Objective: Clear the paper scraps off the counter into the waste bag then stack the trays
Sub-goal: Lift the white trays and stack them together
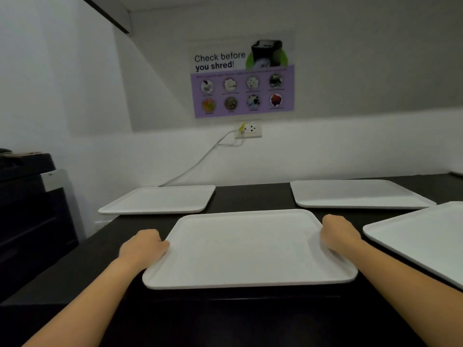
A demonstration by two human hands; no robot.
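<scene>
We hold the near white tray point(248, 249) by its two short sides — our left hand point(141, 245) curled on the left rim, our right hand point(339, 232) on the right — so its long axis runs across us, at the front edge of the dark counter point(253, 195). Three more trays lie on it: one at the back left point(157, 199), one at the back right point(355, 192), one at the right edge point(423, 236) — nearest our right hand. We see no paper scraps. On the wall behind hang a shredding poster point(241, 77) and a socket point(249, 129).

Two bare forearms, no sleeves, left hand point(141, 246) and right hand point(339, 234) ungloved.
</scene>
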